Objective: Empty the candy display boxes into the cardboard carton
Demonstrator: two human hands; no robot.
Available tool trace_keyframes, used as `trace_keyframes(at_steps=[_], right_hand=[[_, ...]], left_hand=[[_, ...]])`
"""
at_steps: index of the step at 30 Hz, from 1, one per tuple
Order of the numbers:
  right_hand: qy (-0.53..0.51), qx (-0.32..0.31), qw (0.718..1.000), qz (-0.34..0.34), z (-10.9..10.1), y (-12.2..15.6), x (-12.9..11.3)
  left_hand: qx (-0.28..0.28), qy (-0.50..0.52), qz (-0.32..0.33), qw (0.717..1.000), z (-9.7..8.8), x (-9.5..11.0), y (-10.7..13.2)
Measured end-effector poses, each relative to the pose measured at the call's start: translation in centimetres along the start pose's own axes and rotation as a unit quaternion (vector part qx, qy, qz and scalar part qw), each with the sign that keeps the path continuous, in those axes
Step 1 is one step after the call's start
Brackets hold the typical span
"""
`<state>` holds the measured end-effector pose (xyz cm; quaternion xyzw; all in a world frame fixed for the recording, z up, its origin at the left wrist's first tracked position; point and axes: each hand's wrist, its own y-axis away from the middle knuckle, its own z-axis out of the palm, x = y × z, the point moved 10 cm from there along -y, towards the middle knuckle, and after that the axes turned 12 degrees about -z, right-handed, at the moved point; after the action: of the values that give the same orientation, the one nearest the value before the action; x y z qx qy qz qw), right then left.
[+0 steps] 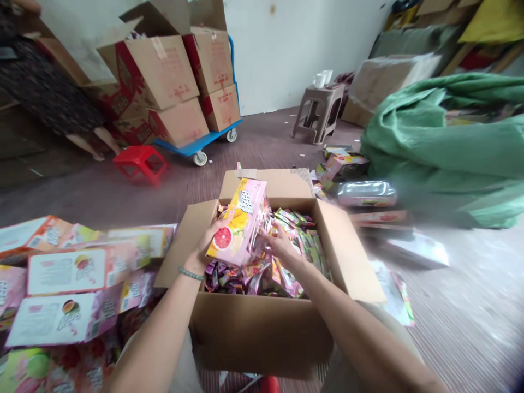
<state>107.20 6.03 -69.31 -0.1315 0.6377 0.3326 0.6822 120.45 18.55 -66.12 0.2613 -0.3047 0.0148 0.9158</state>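
Note:
My left hand, a beaded bracelet at its wrist, grips a pink and yellow retail box with a grapefruit picture, holding it tilted over an open carton. At the box's right side my right hand has its fingers curled beside shiny, clear-looking wrapping; what they pinch cannot be made out. Below both hands, the brown cardboard carton stands with its flaps folded out. Loose small sachets in purple, pink and green fill it.
Several printed boxes are piled at left. Flattened boxes and a green sack lie at right. Behind are a red stool, a blue trolley with cartons, and a grey stool with cups. A person stands at far left.

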Motion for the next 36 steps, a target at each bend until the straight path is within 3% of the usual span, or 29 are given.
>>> trace_keyframes(at_steps=[5, 8, 14, 17, 19, 22, 27, 32, 36], right_hand=[[0.03, 0.013, 0.996, -0.086, -0.2, -0.3, -2.1], [0.06, 0.044, 0.991, -0.11, -0.8, 0.0, -3.1], [0.012, 0.008, 0.995, -0.095, 0.0, 0.4, -2.9], [0.008, 0.013, 0.999, -0.033, -0.1, 0.3, -1.1], [0.013, 0.023, 1.0, -0.009, -0.4, 0.2, -0.1], [0.02, 0.042, 0.999, -0.012, -1.0, 0.0, 0.4], [0.006, 0.041, 0.999, 0.005, -1.3, -0.2, 0.9], [-0.003, 0.043, 0.999, -0.028, -0.8, 0.1, -0.6], [-0.009, -0.003, 0.998, -0.061, 0.5, 0.5, -2.1]], left_hand=[[-0.005, -0.019, 0.058, 0.998, 0.8, 1.3, 1.4], [-0.01, -0.007, 0.055, 0.998, 0.8, 1.2, 1.5], [0.028, 0.037, 0.085, 0.995, -0.1, 2.3, 0.8], [0.015, 0.057, 0.049, 0.997, 0.4, 2.2, 0.2], [0.035, 0.066, 0.032, 0.997, 0.0, 2.2, -0.2], [0.052, 0.072, 0.019, 0.996, -0.6, 1.9, -0.6], [0.019, 0.046, -0.028, 0.998, 0.4, 0.6, -0.8], [0.035, 0.061, 0.065, 0.995, -0.1, 2.8, 1.1], [0.037, 0.063, 0.079, 0.994, -0.5, 3.7, 1.7]])
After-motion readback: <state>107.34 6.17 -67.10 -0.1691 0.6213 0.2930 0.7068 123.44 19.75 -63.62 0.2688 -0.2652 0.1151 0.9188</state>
